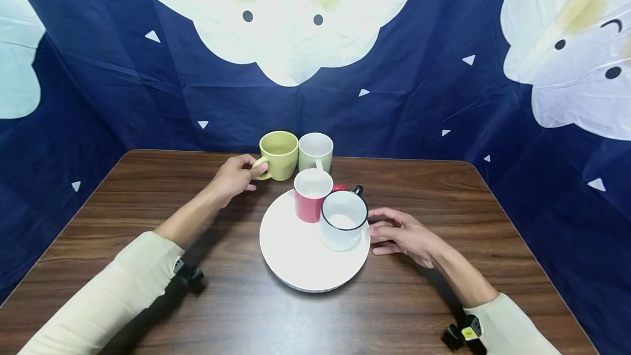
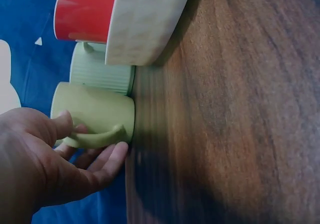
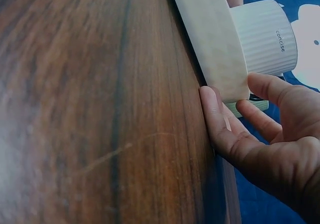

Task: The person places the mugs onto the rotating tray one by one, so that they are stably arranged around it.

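Note:
My left hand [image 1: 237, 175] holds the handle of a yellow-green mug [image 1: 283, 162], thumb on one side and fingers round the other. The mug stands upright near the table's back edge. Right beside it is a pale green ribbed mug [image 1: 322, 149]. In front, a round white dish [image 1: 296, 256] with a raised side bears a red mug [image 1: 308, 207] with a white interior and a white ribbed mug [image 1: 340, 237] with a black rim. Fingertips of my right hand [image 1: 401, 234] rest against the dish's right side, as the right wrist view shows; the fingers are loosely bent.
The brown wooden table [image 1: 207, 311] carries everything. Behind it hangs a dark blue cloth [image 1: 419, 119] with white cloud shapes, close to the back edge and the two rear mugs. A small black device [image 1: 189, 275] is strapped at each wrist.

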Motion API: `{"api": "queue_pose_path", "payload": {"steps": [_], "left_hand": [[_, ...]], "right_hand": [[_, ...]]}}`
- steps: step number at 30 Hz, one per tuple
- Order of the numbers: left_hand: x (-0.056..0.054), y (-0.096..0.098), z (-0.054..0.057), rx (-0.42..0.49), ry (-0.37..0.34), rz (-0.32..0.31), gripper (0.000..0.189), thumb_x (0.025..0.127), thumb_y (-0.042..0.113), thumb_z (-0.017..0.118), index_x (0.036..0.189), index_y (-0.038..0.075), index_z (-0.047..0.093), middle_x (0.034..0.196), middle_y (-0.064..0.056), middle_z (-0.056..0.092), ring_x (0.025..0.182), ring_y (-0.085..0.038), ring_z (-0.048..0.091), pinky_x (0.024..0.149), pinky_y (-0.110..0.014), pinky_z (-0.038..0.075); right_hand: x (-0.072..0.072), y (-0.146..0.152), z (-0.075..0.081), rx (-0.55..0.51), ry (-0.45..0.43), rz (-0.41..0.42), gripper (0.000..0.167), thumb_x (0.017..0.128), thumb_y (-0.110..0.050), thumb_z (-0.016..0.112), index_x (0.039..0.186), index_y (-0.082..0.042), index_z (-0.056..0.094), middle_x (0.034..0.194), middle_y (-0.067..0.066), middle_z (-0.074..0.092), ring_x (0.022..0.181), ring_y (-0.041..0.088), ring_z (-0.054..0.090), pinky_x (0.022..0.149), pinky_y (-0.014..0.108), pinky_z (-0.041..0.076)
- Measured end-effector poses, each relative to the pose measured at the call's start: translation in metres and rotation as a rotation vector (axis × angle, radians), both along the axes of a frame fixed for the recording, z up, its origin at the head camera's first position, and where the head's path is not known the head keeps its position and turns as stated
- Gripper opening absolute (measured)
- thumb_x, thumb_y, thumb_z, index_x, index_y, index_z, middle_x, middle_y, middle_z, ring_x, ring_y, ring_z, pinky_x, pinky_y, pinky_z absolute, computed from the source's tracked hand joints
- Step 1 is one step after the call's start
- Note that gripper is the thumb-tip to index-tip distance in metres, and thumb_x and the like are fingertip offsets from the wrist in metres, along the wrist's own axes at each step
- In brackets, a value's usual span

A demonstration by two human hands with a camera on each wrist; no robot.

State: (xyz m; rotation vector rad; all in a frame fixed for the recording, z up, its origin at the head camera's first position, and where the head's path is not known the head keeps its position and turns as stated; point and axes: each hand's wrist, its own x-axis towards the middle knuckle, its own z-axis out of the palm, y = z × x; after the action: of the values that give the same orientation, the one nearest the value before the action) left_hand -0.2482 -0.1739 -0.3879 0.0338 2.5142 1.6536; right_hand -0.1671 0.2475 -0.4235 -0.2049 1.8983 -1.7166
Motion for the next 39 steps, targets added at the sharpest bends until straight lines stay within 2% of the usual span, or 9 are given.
{"api": "queue_pose_path", "payload": {"steps": [6, 12, 16, 20, 25, 28, 32, 35, 39], "left_hand": [[-0.001, -0.002, -0.001, 0.012, 0.001, 0.005, 0.036, 0.118, 0.026, 0.061, 0.127, -0.009, 0.062, 0.137, -0.019, 0.062, 0.132, -0.032, 0.061, 0.109, -0.057, 0.065], [-0.001, -0.004, 0.002, 0.007, -0.012, -0.014, 0.037, 0.119, 0.026, 0.059, 0.128, -0.010, 0.062, 0.140, -0.020, 0.063, 0.136, -0.033, 0.060, 0.112, -0.058, 0.064], [0.000, -0.005, 0.004, -0.034, -0.005, 0.002, 0.042, 0.118, 0.030, 0.059, 0.132, -0.009, 0.063, 0.142, -0.020, 0.062, 0.137, -0.034, 0.061, 0.108, -0.053, 0.066], [-0.001, -0.004, 0.003, -0.087, 0.024, 0.037, 0.048, 0.116, 0.036, 0.063, 0.138, -0.006, 0.066, 0.139, -0.018, 0.066, 0.123, -0.030, 0.070, 0.095, -0.037, 0.070], [-0.004, -0.002, 0.001, -0.041, 0.097, 0.058, 0.046, 0.112, 0.023, 0.072, 0.144, -0.009, 0.064, 0.132, -0.026, 0.074, 0.097, -0.016, 0.076, 0.081, -0.024, 0.068], [-0.007, -0.002, 0.001, 0.025, 0.113, 0.045, 0.042, 0.109, 0.011, 0.074, 0.142, -0.012, 0.062, 0.125, -0.029, 0.076, 0.091, -0.011, 0.075, 0.077, -0.024, 0.069], [-0.010, -0.001, 0.001, 0.103, 0.097, 0.044, 0.039, 0.109, 0.005, 0.072, 0.140, -0.016, 0.060, 0.118, -0.027, 0.075, 0.089, -0.015, 0.076, 0.075, -0.027, 0.070], [-0.010, -0.001, -0.002, 0.130, 0.098, 0.052, 0.050, 0.110, 0.010, 0.072, 0.149, -0.016, 0.055, 0.110, -0.020, 0.073, 0.085, -0.014, 0.078, 0.074, -0.027, 0.071], [-0.011, 0.000, -0.004, 0.123, 0.108, 0.047, 0.070, 0.106, 0.020, 0.080, 0.162, -0.008, 0.049, 0.102, -0.009, 0.067, 0.082, -0.010, 0.076, 0.075, -0.027, 0.070]], "right_hand": [[-0.001, 0.000, -0.001, 0.000, -0.007, 0.002, 0.058, 0.111, -0.011, 0.071, 0.162, 0.002, 0.046, 0.134, 0.015, 0.071, 0.117, 0.020, 0.077, 0.100, 0.040, 0.070], [-0.002, -0.001, 0.001, 0.014, -0.010, 0.005, 0.059, 0.110, -0.011, 0.070, 0.162, 0.002, 0.045, 0.133, 0.014, 0.071, 0.116, 0.020, 0.077, 0.099, 0.040, 0.070], [-0.003, -0.002, 0.002, 0.016, -0.010, 0.006, 0.060, 0.110, -0.012, 0.070, 0.163, 0.001, 0.045, 0.133, 0.013, 0.071, 0.116, 0.020, 0.077, 0.099, 0.040, 0.070], [-0.002, -0.001, 0.002, 0.013, -0.010, 0.007, 0.058, 0.111, -0.011, 0.070, 0.162, 0.001, 0.045, 0.132, 0.013, 0.070, 0.115, 0.020, 0.076, 0.099, 0.040, 0.070], [-0.001, 0.000, 0.001, 0.008, -0.017, 0.003, 0.058, 0.111, -0.011, 0.070, 0.162, 0.002, 0.046, 0.133, 0.014, 0.069, 0.116, 0.020, 0.076, 0.100, 0.039, 0.070], [0.000, 0.000, 0.001, 0.004, -0.017, 0.004, 0.058, 0.111, -0.011, 0.070, 0.162, 0.002, 0.046, 0.133, 0.014, 0.068, 0.117, 0.020, 0.076, 0.100, 0.039, 0.070], [0.000, 0.001, 0.000, 0.005, -0.014, 0.008, 0.058, 0.111, -0.011, 0.070, 0.161, 0.002, 0.046, 0.134, 0.014, 0.068, 0.117, 0.020, 0.076, 0.101, 0.039, 0.069], [0.000, 0.001, 0.000, 0.010, -0.014, 0.007, 0.059, 0.111, -0.011, 0.070, 0.162, 0.002, 0.045, 0.135, 0.015, 0.068, 0.117, 0.019, 0.076, 0.101, 0.039, 0.069], [0.000, 0.001, 0.000, 0.007, -0.014, 0.004, 0.059, 0.111, -0.011, 0.071, 0.162, 0.002, 0.045, 0.135, 0.014, 0.067, 0.118, 0.019, 0.075, 0.101, 0.039, 0.069]]}}
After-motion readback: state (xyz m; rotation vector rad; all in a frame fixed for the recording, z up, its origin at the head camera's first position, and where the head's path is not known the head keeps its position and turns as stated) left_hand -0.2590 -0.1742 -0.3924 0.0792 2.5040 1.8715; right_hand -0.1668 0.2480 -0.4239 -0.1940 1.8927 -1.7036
